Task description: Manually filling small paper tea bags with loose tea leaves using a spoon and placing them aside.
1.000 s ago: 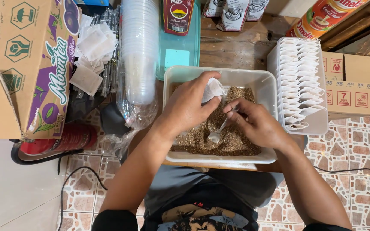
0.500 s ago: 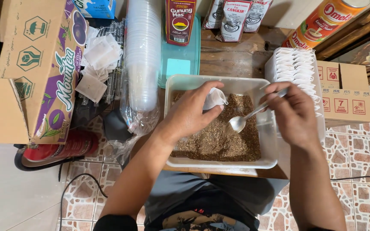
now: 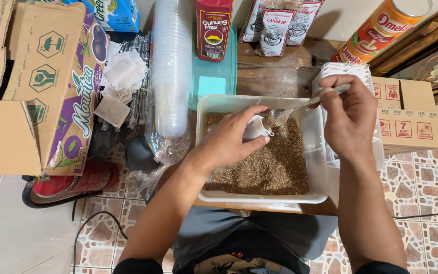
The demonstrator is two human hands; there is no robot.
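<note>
My left hand (image 3: 229,139) pinches the small white paper filter bag (image 3: 256,128) open by its limp, tearable rim; right hand (image 3: 348,114) clamps the stiff metal spoon (image 3: 300,107) handle.

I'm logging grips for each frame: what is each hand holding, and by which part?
The left hand pinches a small white paper bag by its upper edge. The right hand holds a metal spoon by the handle end.
</note>
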